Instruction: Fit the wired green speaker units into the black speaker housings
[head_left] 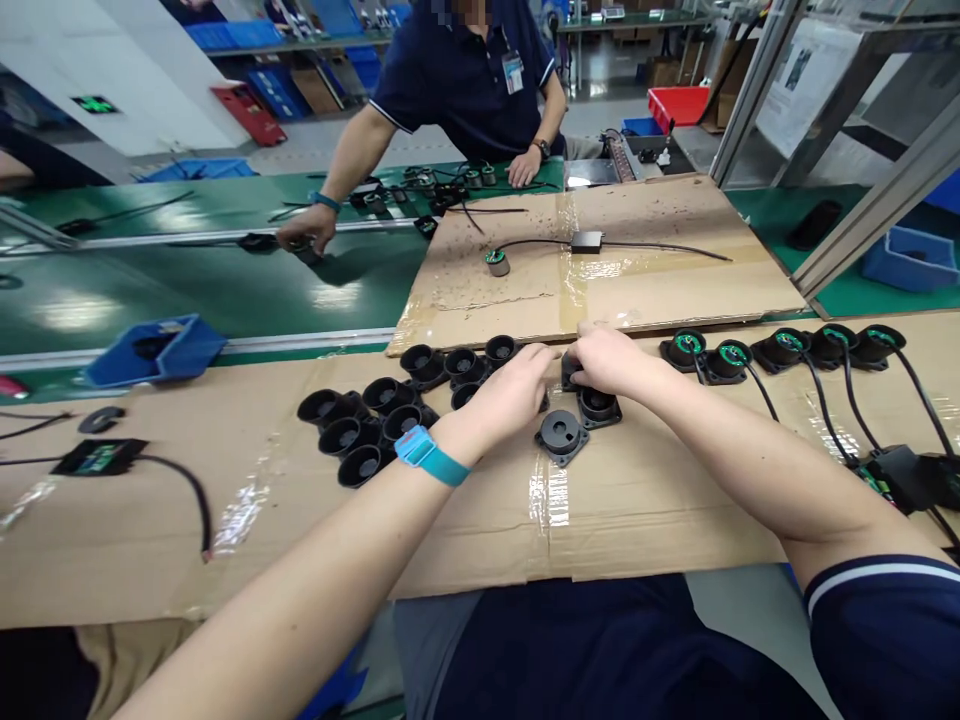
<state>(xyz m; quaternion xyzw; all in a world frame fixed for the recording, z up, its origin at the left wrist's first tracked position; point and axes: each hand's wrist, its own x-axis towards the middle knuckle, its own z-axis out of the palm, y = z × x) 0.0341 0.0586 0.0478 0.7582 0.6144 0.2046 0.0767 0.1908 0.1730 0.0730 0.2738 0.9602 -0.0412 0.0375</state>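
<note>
Hands: the right hand (606, 358) has its fingers closed on a small black part (570, 369), just behind a black holder (598, 404). The left hand (519, 385), a blue strap (431, 452) at its wrist, is over the right side of a cluster of black cups (360, 437); its fingertips are partly hidden, and I cannot tell whether it grips anything.

Containers: the cups stand mouth up, close together, with round forms visible inside several. To the right, a row of five wired cups (787, 348) holds round green boards; black cables lead out of them toward the wearer. A blue bin (157, 355) at left, on the green bench (360, 300), contains a dark item. Another blue tray (909, 262) is at far right.

Edges and room: a flat round piece (562, 432) lies near the holder. Between it and the front edge of the near cardboard (480, 535) is a stretch of board crossed by clear tape. A second stretch separates the cups from the cable (196, 495) at left. On the far cardboard (660, 290), a metal can (496, 262) is wired to a small box (586, 242), both well inside the edges. Across the bench, a co-worker's hand (307, 230) is on a dark object.
</note>
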